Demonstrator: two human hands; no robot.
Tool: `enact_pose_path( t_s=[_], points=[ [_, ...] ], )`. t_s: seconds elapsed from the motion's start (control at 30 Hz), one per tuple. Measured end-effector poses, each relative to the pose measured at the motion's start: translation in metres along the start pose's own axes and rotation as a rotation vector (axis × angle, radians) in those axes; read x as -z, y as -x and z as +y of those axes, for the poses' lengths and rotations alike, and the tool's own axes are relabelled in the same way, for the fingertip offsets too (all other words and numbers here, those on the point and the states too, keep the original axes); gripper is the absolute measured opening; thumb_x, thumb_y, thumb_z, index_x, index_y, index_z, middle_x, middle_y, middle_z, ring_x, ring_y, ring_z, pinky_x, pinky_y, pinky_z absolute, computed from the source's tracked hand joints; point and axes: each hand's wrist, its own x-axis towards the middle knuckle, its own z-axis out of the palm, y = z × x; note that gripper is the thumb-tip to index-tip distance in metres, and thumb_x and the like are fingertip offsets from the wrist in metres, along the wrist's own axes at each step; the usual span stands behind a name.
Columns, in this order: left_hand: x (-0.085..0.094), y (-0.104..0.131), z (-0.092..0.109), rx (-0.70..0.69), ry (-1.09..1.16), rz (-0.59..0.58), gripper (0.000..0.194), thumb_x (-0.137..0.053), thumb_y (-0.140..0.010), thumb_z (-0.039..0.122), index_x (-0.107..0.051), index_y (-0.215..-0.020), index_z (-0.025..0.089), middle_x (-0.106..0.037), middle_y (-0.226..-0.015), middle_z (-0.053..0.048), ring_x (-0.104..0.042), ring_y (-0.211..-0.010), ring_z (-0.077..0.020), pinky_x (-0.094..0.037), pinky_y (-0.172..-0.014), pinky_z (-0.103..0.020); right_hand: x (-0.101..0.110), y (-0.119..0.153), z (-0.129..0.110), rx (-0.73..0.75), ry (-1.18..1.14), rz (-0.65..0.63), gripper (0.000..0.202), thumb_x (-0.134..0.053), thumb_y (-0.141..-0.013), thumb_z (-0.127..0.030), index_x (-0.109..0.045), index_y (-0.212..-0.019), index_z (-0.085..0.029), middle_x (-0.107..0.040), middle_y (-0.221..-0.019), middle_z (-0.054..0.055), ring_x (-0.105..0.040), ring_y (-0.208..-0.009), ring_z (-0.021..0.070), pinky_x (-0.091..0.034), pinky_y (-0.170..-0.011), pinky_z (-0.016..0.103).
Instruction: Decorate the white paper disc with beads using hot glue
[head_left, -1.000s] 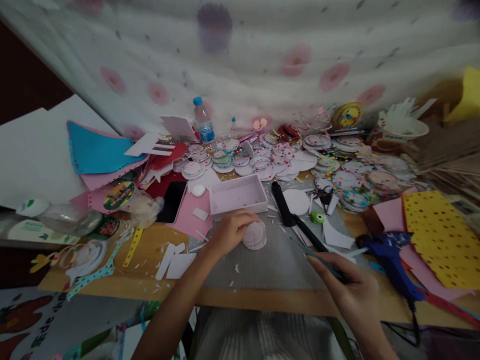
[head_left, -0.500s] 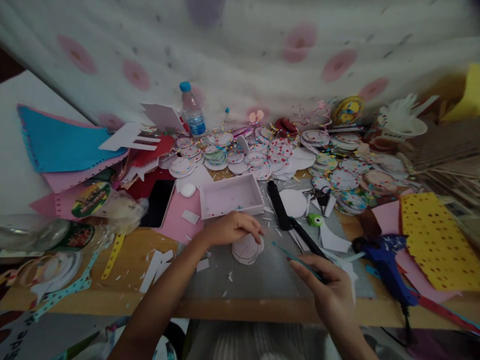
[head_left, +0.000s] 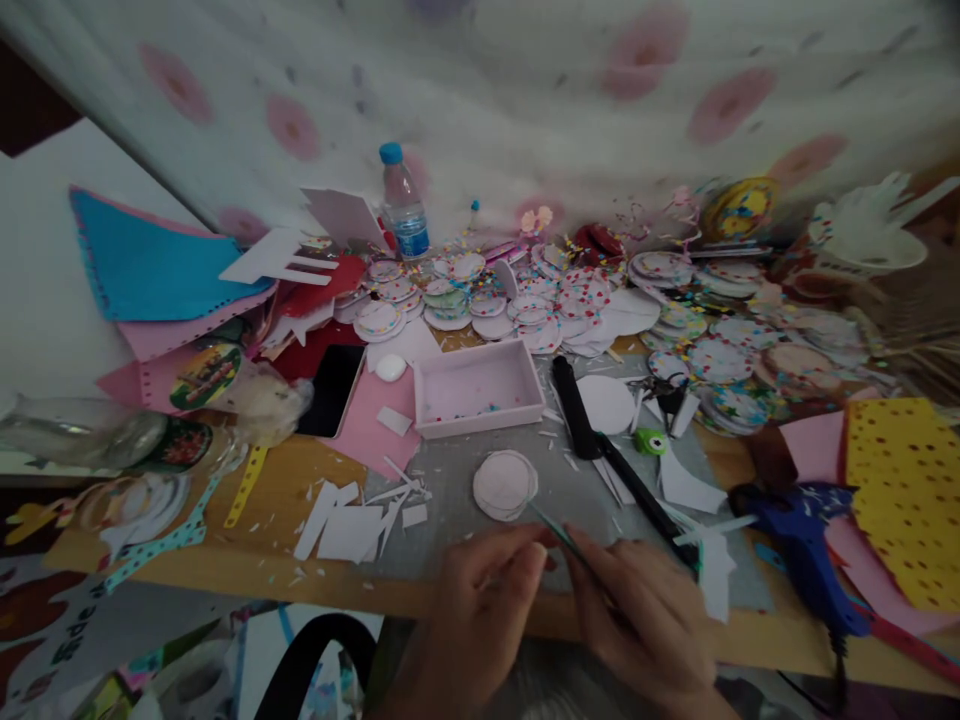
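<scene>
Right hand [head_left: 637, 610]: grasping a slim teal tool [head_left: 564, 535], smooth and tapering, its thin tip slanting up toward the paper circles; whether the tip touches them cannot be told.
Left hand [head_left: 487, 590]: fingers bent, thumb and forefinger close to the tool; whether they pinch anything cannot be told.
Paper circles [head_left: 505, 485]: thin, white, roughly round and slightly uneven at the rim, overlapping in a small pile; they lie flat on the grey mat, just beyond the hands.
Grey mat [head_left: 450, 475]: flat, matte, sprinkled with paper slivers.
Box [head_left: 480, 385]: pale pink, rectangular, with low straight walls; tiny coloured bits dot its floor, behind the circles.
Black tool [head_left: 574, 410]: long, narrow, angled at its middle, lying right of the box beside a plain white disc [head_left: 606, 403].
Punch [head_left: 649, 441]: small, glossy green, rounded.
Decorated discs [head_left: 585, 292]: round white pieces speckled with coloured dots, heaped along the back.
Scraps [head_left: 352, 532]: crisp white strips and rectangles with straight cut edges, on bare wood and mat.
Glue gun [head_left: 802, 560]: blue, hard-shelled, near a yellow sheet [head_left: 900, 500] patterned with dark spots.
Bottle [head_left: 405, 205]: clear plastic, blue-capped, upright before a soft flowered cloth [head_left: 480, 90].
</scene>
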Motion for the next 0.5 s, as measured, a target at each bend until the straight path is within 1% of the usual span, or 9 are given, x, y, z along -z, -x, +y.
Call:
enact_pose_path(
  t_s=[0.07, 0.13, 0.2, 0.27, 0.33, 0.4, 0.47, 0.5],
  points=[
    [-0.011, 0.0, -0.001, 0.0, -0.014, 0.056, 0.04, -0.049, -0.091, 0.05, -0.074, -0.086, 0.02, -0.074, -0.087, -0.009, -0.067, -0.08, -0.0218, -0.056, -0.077, -0.032, -0.005, -0.002, -0.004, 0.101, 0.004, -0.044, 0.041, -0.059, -0.08, -0.004, -0.063, -0.119, -0.017, -0.059, -0.054, -0.003, -0.054, -0.044, 0.012, -0.041, -0.044, 0.025],
    [-0.013, -0.003, 0.001, -0.014, -0.037, 0.109, 0.043, -0.046, -0.091, 0.052, -0.073, -0.079, 0.02, -0.074, -0.081, -0.008, -0.067, -0.075, -0.0212, -0.056, -0.074, -0.031, -0.01, -0.002, -0.009, 0.118, 0.01, -0.051, 0.04, -0.058, -0.081, -0.004, -0.063, -0.118, -0.015, -0.06, -0.054, -0.002, -0.055, -0.046, 0.012, -0.042, -0.045, 0.025],
    [-0.009, -0.006, 0.003, -0.017, -0.055, 0.149, 0.043, -0.047, -0.09, 0.053, -0.072, -0.074, 0.021, -0.073, -0.077, -0.006, -0.067, -0.073, -0.021, -0.055, -0.071, -0.03, -0.01, -0.001, -0.011, 0.104, -0.062, -0.076, 0.037, -0.058, -0.081, -0.006, -0.064, -0.116, -0.014, -0.062, -0.058, -0.001, -0.056, -0.048, 0.0121, -0.044, -0.046, 0.025],
    [0.0, -0.009, 0.005, 0.004, -0.059, 0.196, 0.043, -0.049, -0.089, 0.054, -0.07, -0.071, 0.021, -0.072, -0.072, -0.005, -0.067, -0.07, -0.0207, -0.055, -0.068, -0.029, -0.006, -0.002, -0.006, 0.079, -0.196, -0.125, 0.033, -0.053, -0.083, -0.013, -0.064, -0.113, -0.015, -0.066, -0.068, 0.003, -0.061, -0.055, 0.0138, -0.048, -0.05, 0.026],
    [0.011, -0.011, 0.004, 0.036, -0.05, 0.224, 0.043, -0.049, -0.088, 0.055, -0.067, -0.069, 0.021, -0.07, -0.064, -0.004, -0.066, -0.064, -0.0191, -0.054, -0.063, -0.027, 0.001, -0.007, 0.005, 0.03, -0.249, -0.15, 0.032, -0.047, -0.085, -0.017, -0.066, -0.11, -0.016, -0.068, -0.079, 0.006, -0.065, -0.067, 0.0162, -0.052, -0.057, 0.027],
    [0.021, -0.014, 0.0, 0.054, -0.034, 0.21, 0.044, -0.048, -0.089, 0.056, -0.062, -0.067, 0.021, -0.065, -0.058, -0.002, -0.063, -0.058, -0.0169, -0.051, -0.057, -0.025, 0.006, -0.017, 0.021, -0.035, -0.179, -0.145, 0.031, -0.046, -0.085, -0.013, -0.066, -0.108, -0.019, -0.067, -0.089, 0.007, -0.067, -0.079, 0.0175, -0.054, -0.064, 0.027],
    [0.03, -0.015, -0.006, 0.068, -0.03, 0.172, 0.044, -0.047, -0.089, 0.057, -0.058, -0.066, 0.021, -0.063, -0.057, -0.001, -0.059, -0.055, -0.0152, -0.048, -0.053, -0.023, 0.003, -0.031, 0.039, -0.061, -0.113, -0.166, 0.031, -0.048, -0.086, -0.01, -0.064, -0.111, -0.021, -0.065, -0.097, 0.008, -0.066, -0.089, 0.0182, -0.054, -0.072, 0.028],
    [0.033, -0.015, -0.009, 0.08, -0.03, 0.153, 0.044, -0.046, -0.089, 0.057, -0.056, -0.067, 0.021, -0.063, -0.058, -0.001, -0.058, -0.055, -0.0148, -0.047, -0.053, -0.023, -0.002, -0.039, 0.048, -0.037, -0.103, -0.191, 0.032, -0.048, -0.087, -0.01, -0.062, -0.114, -0.021, -0.064, -0.103, 0.009, -0.065, -0.094, 0.019, -0.054, -0.076, 0.03]
  ],
)
